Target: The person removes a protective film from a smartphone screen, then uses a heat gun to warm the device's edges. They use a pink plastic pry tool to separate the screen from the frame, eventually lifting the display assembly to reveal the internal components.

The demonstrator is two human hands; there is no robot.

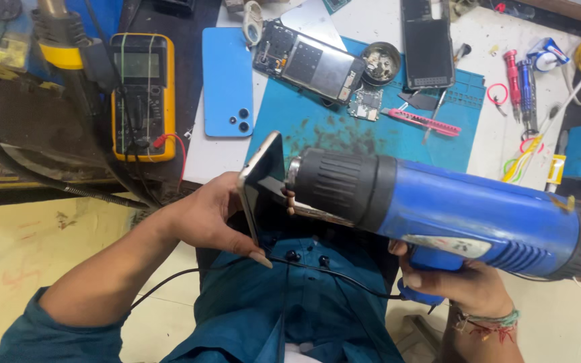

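My left hand (213, 218) grips a smartphone (261, 178) held on edge above my lap, its flat side turned toward a blue heat gun (465, 208). The gun's black nozzle sits right against the phone. My right hand (462, 282) is closed around the gun's handle from below, a thread bracelet on its wrist. A black cord runs from the handle across my blue shirt.
On the bench lie a blue work mat (317, 124), an opened phone body (307, 64), a blue back cover (228, 81), a dark phone (427, 47), a pink knife (421, 121) and screwdrivers (519, 81). A yellow multimeter (144, 94) stands at the left.
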